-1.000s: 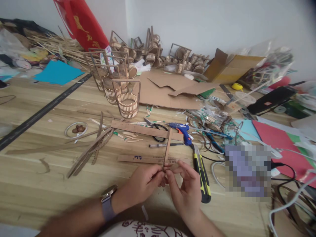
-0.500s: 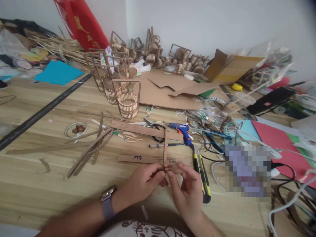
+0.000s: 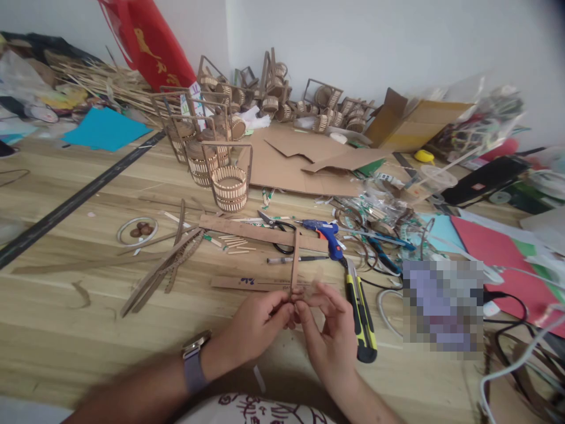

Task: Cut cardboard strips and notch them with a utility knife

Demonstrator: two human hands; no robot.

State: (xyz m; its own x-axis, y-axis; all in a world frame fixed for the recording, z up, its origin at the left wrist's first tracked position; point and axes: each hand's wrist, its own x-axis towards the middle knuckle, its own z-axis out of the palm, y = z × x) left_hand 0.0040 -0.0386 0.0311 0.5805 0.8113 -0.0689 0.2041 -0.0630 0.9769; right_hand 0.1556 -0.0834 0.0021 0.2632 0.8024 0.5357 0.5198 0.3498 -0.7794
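A narrow brown cardboard strip [image 3: 295, 262] stands up from between my fingertips, pointing away from me. My left hand [image 3: 258, 324] pinches its near end between thumb and fingers. At the same end, my right hand [image 3: 332, 333] closes thumb and fingertips on the strip, its other fingers curled and raised. The exact grip point is hidden by the fingers. Just beyond lie a wider cardboard strip [image 3: 238, 284] with print, a pen [image 3: 304, 259], black-handled scissors [image 3: 282, 232] and a blue glue gun [image 3: 324, 229]. A yellow-black utility knife [image 3: 362, 318] lies right of my right hand.
Small slatted buckets with tall handles [image 3: 229, 188] stand beyond the strips. Loose brown strips [image 3: 161, 274] and a ring with brown balls [image 3: 136, 231] lie to the left. Cardboard sheets [image 3: 304, 162] lie at the back; cables [image 3: 503, 353] and coloured paper [image 3: 489, 253] fill the right.
My right hand has shifted slightly left and its raised fingers have moved a little. Both hands stay at the strip's near end; objects on the table look unmoved.
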